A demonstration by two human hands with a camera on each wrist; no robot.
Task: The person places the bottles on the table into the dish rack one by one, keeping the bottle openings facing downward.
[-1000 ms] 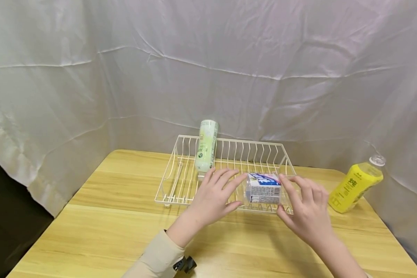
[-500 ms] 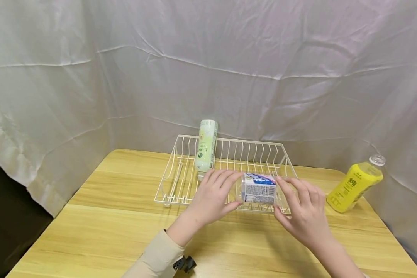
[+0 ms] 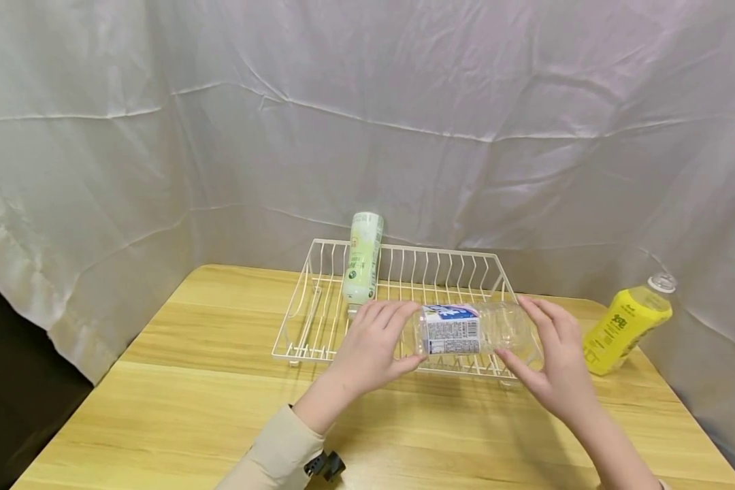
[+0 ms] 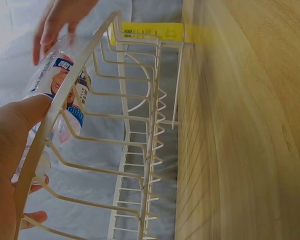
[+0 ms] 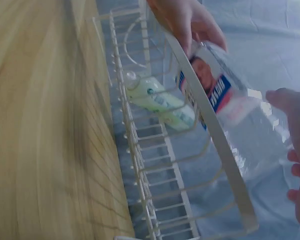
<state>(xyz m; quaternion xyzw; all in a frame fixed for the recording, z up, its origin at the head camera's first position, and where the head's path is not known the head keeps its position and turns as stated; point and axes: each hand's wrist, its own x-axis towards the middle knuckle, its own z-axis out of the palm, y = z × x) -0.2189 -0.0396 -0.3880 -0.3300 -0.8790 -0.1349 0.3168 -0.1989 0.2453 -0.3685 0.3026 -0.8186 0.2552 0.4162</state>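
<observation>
A clear plastic bottle (image 3: 505,328) with a white and blue label lies sideways, held level above the front of a white wire dish rack (image 3: 309,299). My left hand (image 3: 373,344) grips its left end, fingers on top and thumb below. At its right end is my right hand (image 3: 554,361), fingers at the upper edge and thumb at the lower. In the right wrist view the right thumb (image 5: 282,97) meets the bottle's side. A pale green bottle (image 3: 363,255) leans in the rack, neck down, against the back rail.
A yellow-labelled bottle (image 3: 627,327) stands on the wooden table (image 3: 190,408), right of the rack. Grey cloth (image 3: 355,136) hangs behind the table. The rack's front rail (image 4: 65,95) passes close to the left hand.
My right hand has moved from the label to the right along the clear bottle toward its end. The bottle has shifted slightly left. My left hand now holds its left end more closely.
</observation>
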